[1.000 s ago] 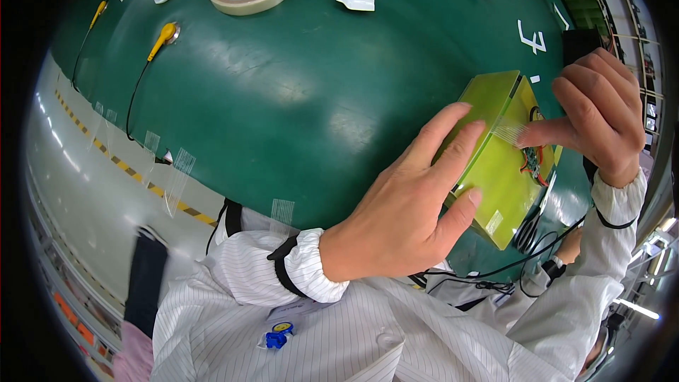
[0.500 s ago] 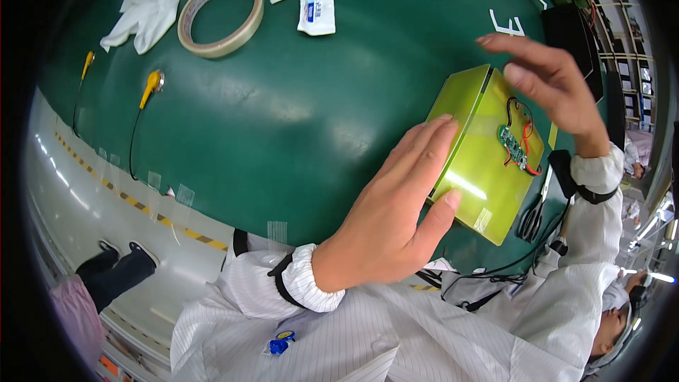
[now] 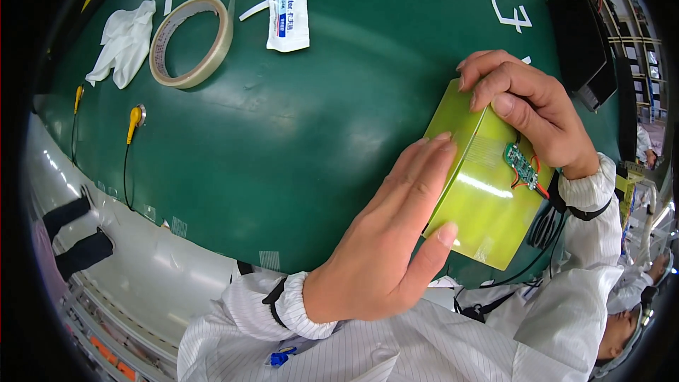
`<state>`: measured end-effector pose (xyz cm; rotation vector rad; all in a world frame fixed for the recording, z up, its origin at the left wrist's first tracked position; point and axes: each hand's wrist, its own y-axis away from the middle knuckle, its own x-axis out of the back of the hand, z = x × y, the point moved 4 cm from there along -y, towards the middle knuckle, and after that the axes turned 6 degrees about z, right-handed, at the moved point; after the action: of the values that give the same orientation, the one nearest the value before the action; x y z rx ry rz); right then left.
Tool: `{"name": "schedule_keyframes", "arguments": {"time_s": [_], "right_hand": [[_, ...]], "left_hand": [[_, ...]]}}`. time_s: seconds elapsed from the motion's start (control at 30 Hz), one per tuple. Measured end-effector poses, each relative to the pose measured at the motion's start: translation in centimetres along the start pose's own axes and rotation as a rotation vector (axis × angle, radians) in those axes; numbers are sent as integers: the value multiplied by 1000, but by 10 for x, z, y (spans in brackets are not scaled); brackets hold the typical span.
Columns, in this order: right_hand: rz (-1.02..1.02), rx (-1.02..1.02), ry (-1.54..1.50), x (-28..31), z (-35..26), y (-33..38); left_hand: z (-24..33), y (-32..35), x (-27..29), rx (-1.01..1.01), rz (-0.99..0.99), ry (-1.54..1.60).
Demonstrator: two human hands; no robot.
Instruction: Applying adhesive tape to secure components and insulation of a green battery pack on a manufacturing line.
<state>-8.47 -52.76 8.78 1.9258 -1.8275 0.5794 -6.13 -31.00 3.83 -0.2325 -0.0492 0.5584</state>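
A yellow-green box-shaped pack (image 3: 488, 216) stands tilted on the table at the right. On its broad face sits a small green circuit board (image 3: 520, 165) with red and black wires. My left hand (image 3: 382, 247) is braced along the pack's left side, its long fingers against that side and the thumb at the lower edge of the broad face. My right hand (image 3: 541, 110) is closed over the pack's upper corner, thumb on the broad face and bent fingers across the top edge. It covers part of the wires.
On the green table (image 3: 304, 141) lie a roll of tape (image 3: 160, 53), a crumpled white cloth or glove (image 3: 124, 46), a white tube (image 3: 288, 10) and white strips (image 3: 511, 18). A yellow clip lead (image 3: 134, 124) rests left. A black box (image 3: 580, 46) stands far right. Black cables (image 3: 544, 230) lie beside the pack.
My right hand has come down from above the pack and closed on its upper corner. The narrow gap along the top edge looks smaller. My left hand stays against the side.
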Motion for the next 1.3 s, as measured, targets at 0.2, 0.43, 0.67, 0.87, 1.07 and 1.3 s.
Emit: {"name": "schedule_keyframes", "arguments": {"time_s": [0.2, 0.43, 0.67, 0.87, 1.07, 1.3], "right_hand": [[-15, 38, 106, 0, -4, -3], [26, -43, -44, -4, 0, -2], [101, 34, 43, -4, 0, 1], [153, 448, 911, 14, -87, 24], [170, 428, 1022, -19, -78, 21], [100, 407, 1145, -23, -86, 33]], "left_hand": [[-2, 1, -1, -39, 6, -25], [-2, 3, -2, -27, 24, -21], [-3, 1, -2, -22, 35, -13], [3, -1, -5, -29, 20, 17], [-2, 3, -1, 15, 25, -8], [-1, 3, -1, 6, 22, -24]]}}
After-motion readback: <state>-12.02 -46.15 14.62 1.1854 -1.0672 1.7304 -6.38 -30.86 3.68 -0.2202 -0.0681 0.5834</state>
